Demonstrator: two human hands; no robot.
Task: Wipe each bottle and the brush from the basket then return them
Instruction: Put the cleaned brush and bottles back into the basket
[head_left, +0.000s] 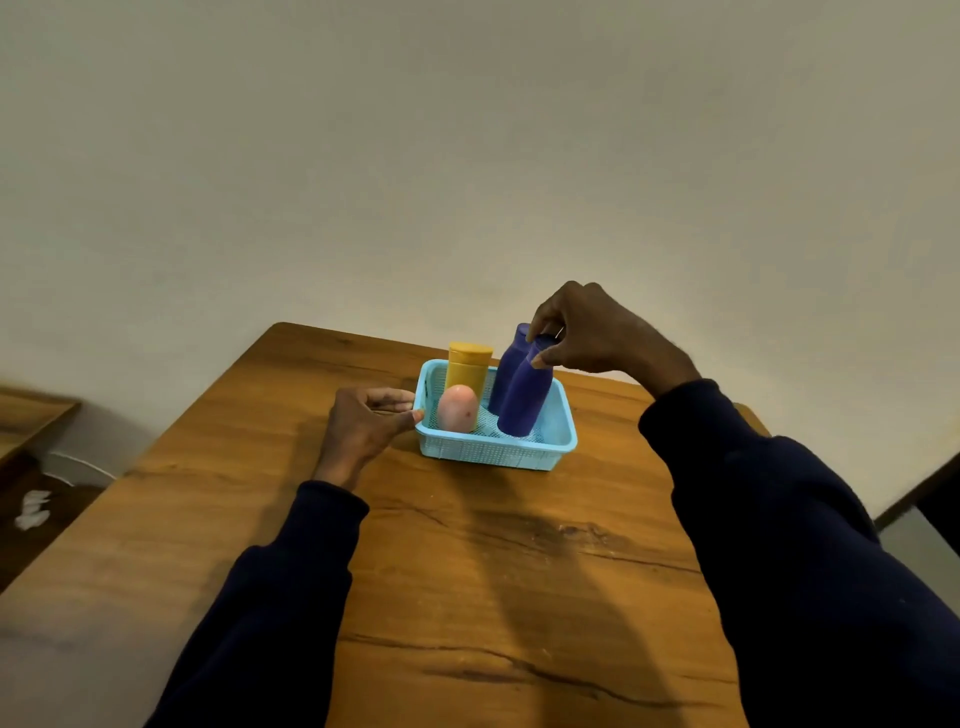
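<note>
Removal step in hand: my right hand (597, 335) pinches the top of the near dark-blue plastic bottle (524, 402) inside the light-blue mesh plastic basket (488, 454), left hand (363, 423), fingers loosely curled, touching its left rim; next, I judge, a straight lift.

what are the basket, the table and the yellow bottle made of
Basket: likely moulded light blue plastic, with fine perforated walls.
Table: wood or wood-look laminate, brown with dark grain streaks and a soft sheen; I cannot tell which.
Yellow bottle: probably opaque plastic, smooth and matte, with a flat cap.
</note>
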